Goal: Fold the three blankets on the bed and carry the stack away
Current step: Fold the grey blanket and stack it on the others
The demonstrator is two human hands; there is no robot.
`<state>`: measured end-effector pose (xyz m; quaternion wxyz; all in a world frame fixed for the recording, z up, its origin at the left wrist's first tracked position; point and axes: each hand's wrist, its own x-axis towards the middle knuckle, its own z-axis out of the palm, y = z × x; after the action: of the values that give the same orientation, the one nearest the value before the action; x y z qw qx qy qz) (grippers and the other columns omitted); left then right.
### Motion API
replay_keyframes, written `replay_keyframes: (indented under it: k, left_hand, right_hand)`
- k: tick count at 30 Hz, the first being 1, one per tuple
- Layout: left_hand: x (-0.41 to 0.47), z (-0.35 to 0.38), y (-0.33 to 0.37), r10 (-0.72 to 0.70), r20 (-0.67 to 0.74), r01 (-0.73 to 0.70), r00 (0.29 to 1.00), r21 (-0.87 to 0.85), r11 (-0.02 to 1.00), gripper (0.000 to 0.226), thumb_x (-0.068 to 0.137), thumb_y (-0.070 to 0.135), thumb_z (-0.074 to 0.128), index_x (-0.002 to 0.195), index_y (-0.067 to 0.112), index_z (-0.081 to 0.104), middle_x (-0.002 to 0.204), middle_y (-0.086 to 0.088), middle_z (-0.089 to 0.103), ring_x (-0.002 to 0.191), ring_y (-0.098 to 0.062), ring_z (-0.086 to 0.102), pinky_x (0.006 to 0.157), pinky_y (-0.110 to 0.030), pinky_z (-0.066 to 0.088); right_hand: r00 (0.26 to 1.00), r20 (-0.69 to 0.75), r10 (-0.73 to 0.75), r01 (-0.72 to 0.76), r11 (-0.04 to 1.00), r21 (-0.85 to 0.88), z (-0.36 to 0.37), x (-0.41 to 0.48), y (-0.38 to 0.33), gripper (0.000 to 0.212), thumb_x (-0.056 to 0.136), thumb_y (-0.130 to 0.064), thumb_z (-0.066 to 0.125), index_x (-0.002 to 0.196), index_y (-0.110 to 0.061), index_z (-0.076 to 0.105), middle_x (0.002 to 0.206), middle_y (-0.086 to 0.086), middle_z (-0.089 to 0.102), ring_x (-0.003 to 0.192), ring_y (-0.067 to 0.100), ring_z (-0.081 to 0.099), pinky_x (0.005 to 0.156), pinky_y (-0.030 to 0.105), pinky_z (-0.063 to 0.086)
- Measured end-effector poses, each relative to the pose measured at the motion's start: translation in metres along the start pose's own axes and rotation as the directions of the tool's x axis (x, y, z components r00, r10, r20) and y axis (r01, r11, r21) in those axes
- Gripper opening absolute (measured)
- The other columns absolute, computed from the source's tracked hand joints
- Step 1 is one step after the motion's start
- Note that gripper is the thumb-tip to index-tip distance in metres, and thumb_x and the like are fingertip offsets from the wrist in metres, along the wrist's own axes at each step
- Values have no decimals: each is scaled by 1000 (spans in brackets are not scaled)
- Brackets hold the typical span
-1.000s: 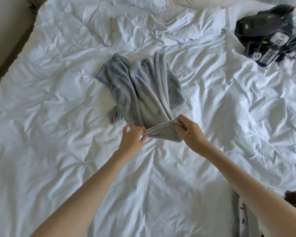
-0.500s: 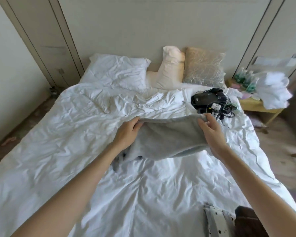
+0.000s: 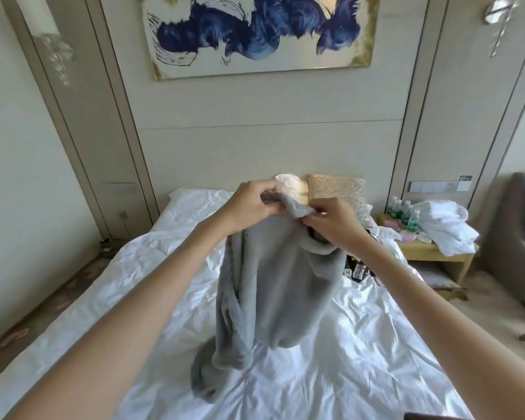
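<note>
A grey fleece blanket hangs in front of me above the bed, its lower end trailing onto the white duvet. My left hand grips its top edge on the left. My right hand pinches the same edge close beside it, so the top is bunched between both hands. Only this one blanket shows.
Pillows lean against the headboard. A black device with cables lies on the bed behind the blanket. To the right stand a wooden bedside table with bottles and white towels, and a grey armchair.
Both hands have lifted the grey blanket off the duvet to chest height and drawn closer together; the view has tilted up from the bed to the headboard wall.
</note>
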<state>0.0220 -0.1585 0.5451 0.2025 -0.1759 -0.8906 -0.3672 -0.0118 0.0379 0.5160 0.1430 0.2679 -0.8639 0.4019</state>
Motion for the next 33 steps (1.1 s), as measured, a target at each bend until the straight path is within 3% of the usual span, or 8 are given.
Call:
replay_keyframes:
  k: [4, 8, 11, 18, 23, 27, 30, 33]
  left_hand:
    - [-11, -15, -9, -136, 16, 131, 991, 191, 973, 40, 60, 45, 88, 79, 18, 65, 63, 8, 54, 59, -6, 43, 58, -26, 33]
    - [-27, -12, -29, -232, -33, 233, 972, 219, 947, 21, 71, 28, 83, 85, 21, 70, 75, 0, 69, 74, -17, 63, 70, -35, 47]
    - [-41, -6, -44, -306, -68, 313, 949, 270, 911, 20, 82, 30, 70, 70, 18, 60, 59, 5, 54, 60, -17, 51, 60, -33, 36]
    - [-71, 27, -77, -449, -162, 476, 879, 264, 839, 34, 94, 25, 52, 62, 20, 43, 58, 3, 49, 59, -19, 50, 52, -29, 29]
    - [-73, 40, -90, -584, -201, 590, 786, -37, 807, 33, 100, 22, 48, 77, -1, 54, 71, -20, 59, 77, -40, 61, 68, -39, 43]
    - [-72, 51, -90, -616, -198, 610, 762, -99, 786, 25, 98, 16, 48, 103, 1, 66, 105, -15, 68, 103, -32, 59, 87, -38, 45]
    - [-71, 62, -78, -619, 28, 618, 785, -108, 779, 22, 86, 14, 63, 105, 2, 66, 105, -13, 67, 102, -27, 60, 86, -30, 46]
    - [-63, 75, -48, -507, 261, 562, 821, -212, 800, 33, 86, 7, 70, 117, 3, 61, 106, -10, 64, 99, -20, 60, 79, -16, 47]
  right_hand:
    - [989, -148, 22, -2, 991, 132, -51, 4, -5, 24, 83, -10, 57, 61, -1, 52, 55, 4, 41, 57, 16, 37, 56, 31, 27]
    - [959, -271, 79, -28, 982, 186, -83, 4, -7, 32, 84, -11, 54, 54, -15, 42, 51, -2, 36, 51, 11, 32, 49, 26, 25]
    - [934, -345, 95, -7, 969, 248, -100, 1, -4, 38, 86, -8, 52, 53, -17, 36, 50, -3, 31, 46, 6, 28, 43, 19, 20]
    - [860, -464, 212, -3, 912, 411, -123, -4, 14, 17, 88, -12, 49, 73, -7, 55, 58, 0, 38, 49, 4, 33, 43, 18, 26]
    - [865, -366, 343, -216, 913, 346, -125, -6, 51, 24, 89, -21, 59, 91, 3, 64, 72, 6, 55, 64, 15, 49, 55, 25, 37]
    - [862, -206, 463, -378, 858, 347, -113, -22, 78, 36, 79, -28, 79, 105, -10, 62, 96, 12, 68, 82, 23, 64, 75, 33, 52]
    - [910, -131, 394, -335, 882, 331, -97, -32, 76, 35, 78, -27, 79, 104, -12, 62, 88, 6, 71, 70, 14, 63, 60, 25, 49]
    - [958, -2, 285, -268, 903, 337, -77, -36, 61, 31, 78, -20, 80, 100, -8, 63, 78, 4, 69, 69, 13, 59, 58, 16, 45]
